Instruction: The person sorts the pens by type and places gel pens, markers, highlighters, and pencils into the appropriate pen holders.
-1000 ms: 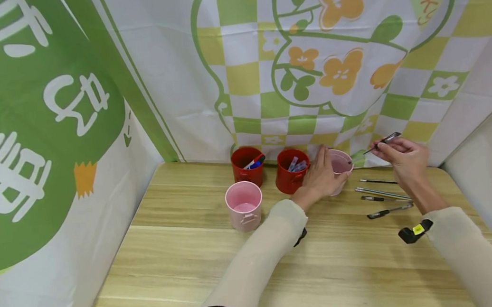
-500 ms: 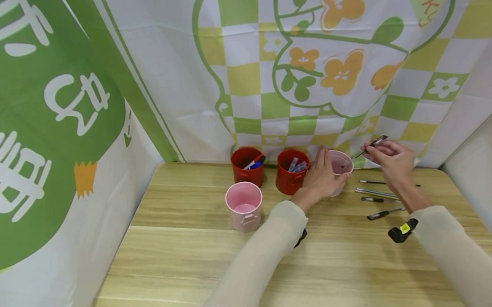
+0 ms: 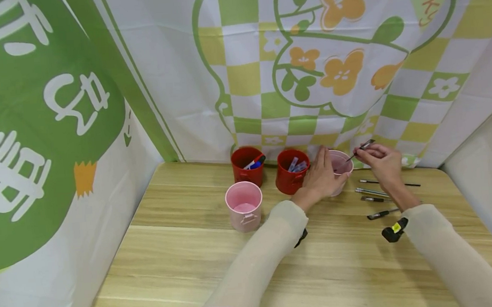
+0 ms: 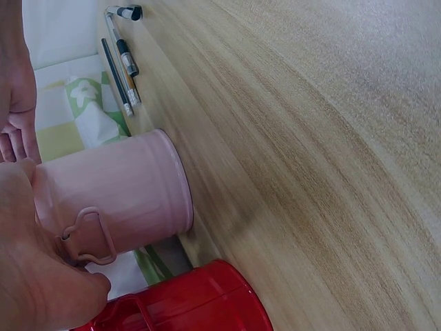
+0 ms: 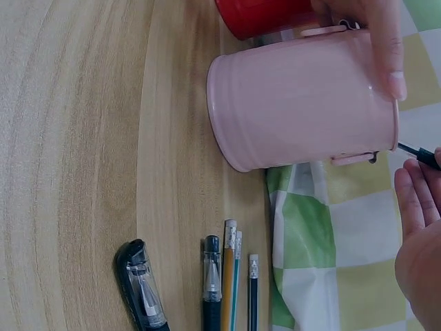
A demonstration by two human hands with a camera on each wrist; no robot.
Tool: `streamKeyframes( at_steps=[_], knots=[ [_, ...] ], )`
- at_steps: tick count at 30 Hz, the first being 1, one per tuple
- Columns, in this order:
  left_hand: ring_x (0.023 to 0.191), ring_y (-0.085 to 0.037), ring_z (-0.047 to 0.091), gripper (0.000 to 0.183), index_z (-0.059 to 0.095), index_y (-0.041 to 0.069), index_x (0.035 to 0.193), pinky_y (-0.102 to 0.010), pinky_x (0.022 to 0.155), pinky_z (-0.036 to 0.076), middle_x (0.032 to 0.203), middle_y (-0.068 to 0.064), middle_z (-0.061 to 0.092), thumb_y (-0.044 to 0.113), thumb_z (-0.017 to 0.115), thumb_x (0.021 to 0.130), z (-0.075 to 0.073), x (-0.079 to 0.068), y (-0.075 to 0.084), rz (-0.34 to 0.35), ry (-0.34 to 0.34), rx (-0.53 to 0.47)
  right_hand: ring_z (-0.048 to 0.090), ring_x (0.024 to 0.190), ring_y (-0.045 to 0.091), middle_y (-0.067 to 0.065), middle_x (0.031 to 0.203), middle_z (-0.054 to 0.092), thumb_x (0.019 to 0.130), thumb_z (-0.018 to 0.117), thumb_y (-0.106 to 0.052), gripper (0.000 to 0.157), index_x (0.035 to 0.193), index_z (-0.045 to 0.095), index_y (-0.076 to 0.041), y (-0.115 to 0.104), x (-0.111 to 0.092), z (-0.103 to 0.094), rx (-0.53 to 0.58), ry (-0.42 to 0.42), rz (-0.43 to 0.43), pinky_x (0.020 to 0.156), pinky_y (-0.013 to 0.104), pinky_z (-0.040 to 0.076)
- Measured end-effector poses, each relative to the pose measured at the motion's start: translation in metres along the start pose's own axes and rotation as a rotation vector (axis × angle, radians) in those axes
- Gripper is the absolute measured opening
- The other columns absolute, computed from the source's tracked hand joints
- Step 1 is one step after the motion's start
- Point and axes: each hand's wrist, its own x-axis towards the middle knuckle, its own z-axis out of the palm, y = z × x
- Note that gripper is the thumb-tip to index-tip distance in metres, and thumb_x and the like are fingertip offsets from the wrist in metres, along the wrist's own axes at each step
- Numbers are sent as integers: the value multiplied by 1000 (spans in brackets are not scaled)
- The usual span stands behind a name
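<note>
My left hand grips a small pink metal bucket, thumb at its near rim and fingers along the left side. Upright on the table, this bucket is at the back right, and its small side handle shows in the left wrist view. Between the fingertips of my right hand a slim pen with a dark end is pinched. It slants down to the left, its lower end inside the rim of the pink bucket. In the right wrist view, part of the pen is hidden by the fingers and the bucket.
Two red buckets, one with markers and one with clear-and-blue pieces, stand left of the left hand. A second pink bucket stands before them. Pencils and black-capped pens lie on the wooden table at right.
My right hand has moved left and slightly down with the pen, whose lower end is now further inside the pink bucket. My left hand stays where it was.
</note>
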Motion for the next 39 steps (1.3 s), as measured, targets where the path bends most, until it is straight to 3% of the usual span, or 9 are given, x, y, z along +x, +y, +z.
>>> streamKeyframes(
  at_steps=[5,10,14,22,29,32,35,39],
  knots=[
    [162,-13,17,103,2,13,172,-28,126,28,179,3,-2,68,53,101,0,0,0,4,9,1,80,84,14,6,88,81,90,75,14,14,104,73,13,5,1,0,-98,6,29,77,25,61],
    [162,-13,15,102,0,14,172,-29,127,26,179,3,-5,67,52,103,-1,-1,0,7,-4,-6,78,89,5,-3,95,82,91,76,10,33,124,69,12,9,1,-4,-212,-17,24,80,18,58],
    [162,-12,15,101,0,14,172,-28,126,27,179,3,-5,66,52,103,-2,-1,2,8,-6,1,78,92,4,-2,100,82,92,75,10,39,129,64,17,8,0,-9,-228,-54,3,81,17,58],
    [162,-12,14,101,-1,13,171,-29,125,30,179,3,-5,67,51,103,-2,1,1,3,-16,17,77,94,2,-2,106,81,93,78,5,41,130,65,16,2,-3,-14,-310,-106,-18,83,15,57],
    [161,-13,19,101,1,13,172,-31,124,32,179,2,-3,68,50,103,-2,-1,1,6,-4,19,75,97,-1,-2,112,80,94,78,1,38,130,69,10,-5,-7,-18,-461,-133,-29,82,14,57],
    [161,-14,20,100,1,13,172,-31,124,33,179,2,-3,67,50,103,-3,-3,1,9,-3,20,75,97,-1,-1,115,80,95,77,1,42,133,66,13,-6,-8,-22,-501,-157,-23,82,14,57],
    [161,-14,21,99,1,13,172,-31,124,33,179,2,-3,67,50,104,-5,-6,2,14,1,18,74,98,-3,3,120,78,96,77,-1,48,137,59,18,-8,-9,-26,-555,-195,-18,83,14,57],
    [161,-14,20,99,1,13,172,-31,125,31,179,2,-3,67,50,104,-6,-6,2,16,0,10,71,100,-7,13,127,75,98,77,-7,50,138,60,16,-12,-12,-30,-677,-223,-28,83,13,56]
  ],
)
